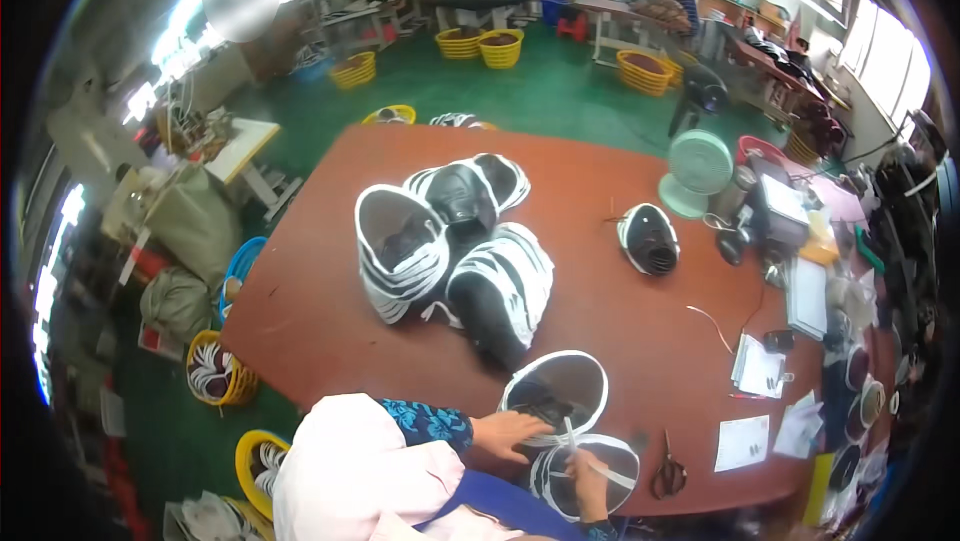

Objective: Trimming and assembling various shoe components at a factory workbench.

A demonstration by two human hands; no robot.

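White-edged black shoe uppers lie all over the reddish-brown table (330, 311), and the work in hand sits at its near edge. The left hand (508, 433) lies flat, fingers spread and not closed on anything, pressing down on the rim of one upper piece (556, 388), a black oval bordered in white. The right hand (587, 473) is curled around a thin white strip (572, 438) that stands up between the two hands; its fingers look pinched on the strip, though the exact grip is too small to make out. Under the right hand rests a second upper piece (585, 476), overlapping the table's edge just beside the first.

To do this step well, I judge the flat hand should hold its piece firmly so it does not slide on the smooth tabletop while the other hand draws the strip taut and straight, without twisting. Working close to the edge risks the lower piece slipping off, so it wants to sit more fully on the table. Scissors (668, 474) lie just to the right, near at hand for trimming. A stack of finished uppers (450, 251) lies well apart toward the table's middle, with a single upper (648, 239) and a small fan (697, 169) farther right
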